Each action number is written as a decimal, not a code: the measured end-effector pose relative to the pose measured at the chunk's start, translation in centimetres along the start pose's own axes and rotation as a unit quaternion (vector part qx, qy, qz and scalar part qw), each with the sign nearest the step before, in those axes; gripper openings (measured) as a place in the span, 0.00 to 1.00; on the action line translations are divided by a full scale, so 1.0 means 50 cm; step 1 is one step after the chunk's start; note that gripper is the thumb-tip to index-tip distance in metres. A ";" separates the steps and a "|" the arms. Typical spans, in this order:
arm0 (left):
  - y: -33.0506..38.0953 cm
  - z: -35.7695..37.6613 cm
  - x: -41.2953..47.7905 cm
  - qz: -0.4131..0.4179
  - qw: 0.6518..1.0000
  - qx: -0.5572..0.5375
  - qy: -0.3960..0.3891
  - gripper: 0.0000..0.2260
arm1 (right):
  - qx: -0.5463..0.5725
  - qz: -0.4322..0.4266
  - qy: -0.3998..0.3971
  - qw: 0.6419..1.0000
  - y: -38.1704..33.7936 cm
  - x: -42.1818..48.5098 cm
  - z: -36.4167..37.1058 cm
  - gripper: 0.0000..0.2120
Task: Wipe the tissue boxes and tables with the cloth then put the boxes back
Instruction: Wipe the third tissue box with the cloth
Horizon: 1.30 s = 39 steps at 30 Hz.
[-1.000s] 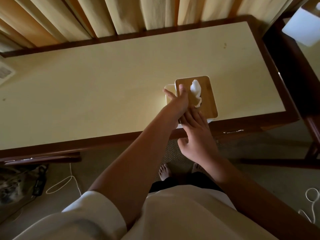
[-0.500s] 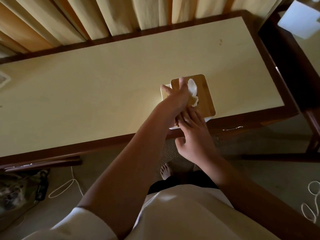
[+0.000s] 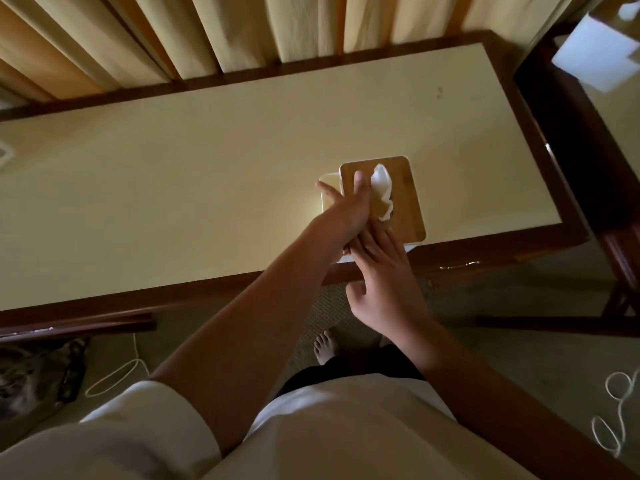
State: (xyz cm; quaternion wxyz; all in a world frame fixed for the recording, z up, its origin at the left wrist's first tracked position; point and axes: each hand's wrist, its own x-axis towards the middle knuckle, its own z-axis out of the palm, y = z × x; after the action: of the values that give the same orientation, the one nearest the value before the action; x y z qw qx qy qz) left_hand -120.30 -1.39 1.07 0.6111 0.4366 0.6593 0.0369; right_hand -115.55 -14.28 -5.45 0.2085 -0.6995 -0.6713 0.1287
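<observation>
Head view, white tissue box [image 3: 403, 218], square wooden lid [image 3: 398, 173], tissue [image 3: 381, 181] protruding

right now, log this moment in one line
left hand rests on tissue box | right hand touches near side | box on table

The room is dim. Light glows through the curtains [image 3: 311, 26] at the top, so they look yellow and orange. My worktop [image 3: 173, 174] is softly lit, with a brighter patch next to my left hand [image 3: 346, 209]. My arms and the floor [image 3: 519, 358] are in dark shadow. The worktop's edges bend near the sides, and the far right corner looks blurry.
</observation>
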 end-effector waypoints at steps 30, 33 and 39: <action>-0.030 0.004 0.016 0.022 1.000 -0.004 -0.011 0.41 | -0.020 -0.018 -0.056 0.998 0.002 0.005 -0.030 0.40; -0.029 0.004 0.017 0.046 0.998 -0.026 -0.019 0.42 | -0.017 -0.015 -0.062 0.998 0.002 0.006 -0.031 0.39; -0.029 -0.008 0.031 0.029 0.999 -0.007 -0.045 0.39 | -0.016 -0.010 -0.063 0.998 -0.001 0.008 -0.030 0.41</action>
State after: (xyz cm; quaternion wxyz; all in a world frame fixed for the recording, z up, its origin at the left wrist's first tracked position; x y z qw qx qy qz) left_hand -121.20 -1.13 -0.84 0.6417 0.4524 0.6180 0.0403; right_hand -114.85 -14.08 -4.06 0.1562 -0.6861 -0.6923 0.1597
